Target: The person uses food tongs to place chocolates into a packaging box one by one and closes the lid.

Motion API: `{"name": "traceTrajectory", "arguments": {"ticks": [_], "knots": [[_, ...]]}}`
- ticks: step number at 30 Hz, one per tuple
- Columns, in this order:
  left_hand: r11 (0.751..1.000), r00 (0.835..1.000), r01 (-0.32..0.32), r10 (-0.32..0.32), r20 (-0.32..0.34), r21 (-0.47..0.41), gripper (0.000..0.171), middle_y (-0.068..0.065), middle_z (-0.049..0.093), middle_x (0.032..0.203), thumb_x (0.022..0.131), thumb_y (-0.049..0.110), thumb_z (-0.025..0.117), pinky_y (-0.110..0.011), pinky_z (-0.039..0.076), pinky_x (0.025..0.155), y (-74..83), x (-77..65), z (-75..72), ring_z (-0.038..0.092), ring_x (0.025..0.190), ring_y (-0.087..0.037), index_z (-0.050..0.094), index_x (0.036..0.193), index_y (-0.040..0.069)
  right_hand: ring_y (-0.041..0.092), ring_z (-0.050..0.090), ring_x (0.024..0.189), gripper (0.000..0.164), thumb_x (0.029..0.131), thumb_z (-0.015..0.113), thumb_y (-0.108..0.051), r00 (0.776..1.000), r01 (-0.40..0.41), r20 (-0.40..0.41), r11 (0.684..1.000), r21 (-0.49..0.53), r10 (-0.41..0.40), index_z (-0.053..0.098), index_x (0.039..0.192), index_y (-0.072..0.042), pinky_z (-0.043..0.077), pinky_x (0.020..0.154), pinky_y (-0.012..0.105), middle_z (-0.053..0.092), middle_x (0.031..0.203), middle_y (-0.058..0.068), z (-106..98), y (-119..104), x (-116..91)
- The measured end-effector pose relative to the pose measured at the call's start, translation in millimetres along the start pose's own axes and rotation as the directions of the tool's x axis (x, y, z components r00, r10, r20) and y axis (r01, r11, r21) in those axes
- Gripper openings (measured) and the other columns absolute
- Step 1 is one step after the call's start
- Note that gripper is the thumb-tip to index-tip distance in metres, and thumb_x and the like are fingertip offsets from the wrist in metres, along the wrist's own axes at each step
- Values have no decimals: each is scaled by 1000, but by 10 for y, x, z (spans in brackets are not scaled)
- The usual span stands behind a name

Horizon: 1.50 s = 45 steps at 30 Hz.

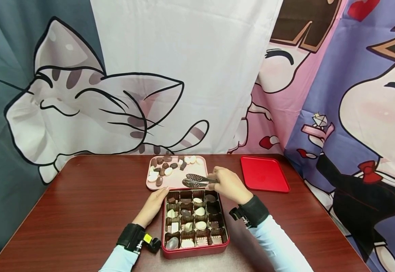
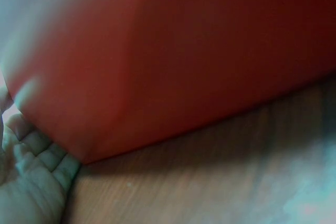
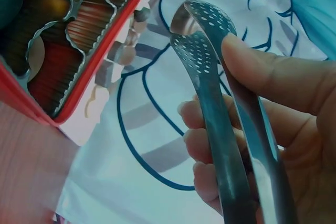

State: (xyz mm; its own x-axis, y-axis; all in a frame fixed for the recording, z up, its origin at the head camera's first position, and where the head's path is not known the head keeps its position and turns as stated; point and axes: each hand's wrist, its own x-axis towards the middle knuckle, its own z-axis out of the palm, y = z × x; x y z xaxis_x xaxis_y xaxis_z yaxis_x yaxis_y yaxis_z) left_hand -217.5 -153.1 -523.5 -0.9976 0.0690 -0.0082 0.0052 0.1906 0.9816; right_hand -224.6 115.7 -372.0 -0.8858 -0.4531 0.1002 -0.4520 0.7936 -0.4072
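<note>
A red box of chocolates stands on the table, its divided insert holding dark and white pieces. At its far left corner my left hand grips the box, fingers reaching round behind the corner in the left wrist view. My right hand holds metal tongs between thumb and fingers. Their perforated heads are slightly apart with nothing between them, over the near right part of a pink tray. Dark and white chocolates lie mostly on that tray's left and far side.
To the right, at the back of the table, lies a red tray. Behind the brown wooden table hangs a printed cloth with cartoon figures. The box stands close to the pink tray's near edge.
</note>
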Motion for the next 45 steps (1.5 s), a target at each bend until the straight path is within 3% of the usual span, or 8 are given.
{"name": "traceTrajectory", "arguments": {"ticks": [3, 9, 14, 22, 26, 29, 35, 45], "knots": [[1000, 1000, 0, 0, 4, 9, 52, -26, 46, 154, 110, 27, 42, -55, 29, 127, 15, -7, -1, 38, 150, -40, 46, 147, -10, 9, 40, 64, 22, 87, 79, -20, 1000, -10, 7, 1000, 8, 10, 77, 102, -6, 25, 57, 18, 67, 95, 7, -44, 7, -77], [1000, 1000, -10, 10, -2, 16, 53, -27, 46, 154, 110, 27, 42, -56, 29, 127, 37, -12, -6, 37, 150, -41, 46, 147, -10, 9, 41, 65, 22, 86, 79, -18, 998, 44, 44, 999, -11, -44, 74, 101, -2, 27, 57, 17, 69, 90, 3, -125, 62, -242], [1000, 1000, -4, 5, -12, 25, 53, -27, 47, 154, 110, 28, 42, -56, 29, 127, 24, -2, 0, 38, 150, -42, 46, 147, -10, 8, 48, 68, 19, 86, 80, -19, 995, 24, 93, 999, 36, -27, 67, 92, -6, 34, 58, 18, 78, 114, 9, -182, 98, -376], [1000, 1000, 9, -8, -7, 26, 54, -27, 44, 156, 110, 29, 42, -56, 27, 128, 18, -2, -10, 35, 151, -41, 44, 148, -10, 31, 70, 112, 28, 84, 80, -17, 991, 29, 130, 999, 37, -34, 74, 108, -3, 59, 90, 44, 78, 117, 8, -274, 78, -587], [1000, 1000, 8, -8, -5, 29, 55, -27, 44, 156, 110, 29, 42, -56, 27, 128, 24, -11, -10, 35, 151, -42, 44, 148, -10, 18, 65, 92, 30, 83, 80, -16, 983, 103, 154, 995, 4, -103, 79, 112, -7, 56, 77, 31, 74, 101, 3, -300, 78, -673], [999, 1000, 2, -2, -1, 32, 55, -28, 43, 156, 110, 29, 41, -57, 28, 127, 35, -12, -6, 34, 151, -42, 43, 148, -11, 6, 49, 72, 28, 82, 81, -14, 970, 144, 193, 989, 18, -145, 80, 109, -7, 40, 62, 18, 63, 86, -1, -293, 92, -722], [1000, 1000, 1, -1, -4, 15, 54, -28, 43, 156, 110, 27, 42, -56, 28, 128, 60, -25, -1, 34, 151, -41, 43, 148, -11, 8, 67, 82, 22, 80, 82, -11, 953, 116, 272, 990, 78, -133, 82, 102, -9, 54, 67, 22, 70, 92, 1, -243, 127, -795], [1000, 1000, 5, -5, 17, 13, 56, -29, 39, 158, 110, 28, 41, -56, 26, 128, 62, -33, -13, 31, 153, -42, 39, 150, -12, -4, 46, 62, 13, 76, 84, -9, 938, 129, 308, 985, 116, -159, 81, 88, -13, 42, 56, 16, 55, 75, -9, -113, 201, -865]]}}
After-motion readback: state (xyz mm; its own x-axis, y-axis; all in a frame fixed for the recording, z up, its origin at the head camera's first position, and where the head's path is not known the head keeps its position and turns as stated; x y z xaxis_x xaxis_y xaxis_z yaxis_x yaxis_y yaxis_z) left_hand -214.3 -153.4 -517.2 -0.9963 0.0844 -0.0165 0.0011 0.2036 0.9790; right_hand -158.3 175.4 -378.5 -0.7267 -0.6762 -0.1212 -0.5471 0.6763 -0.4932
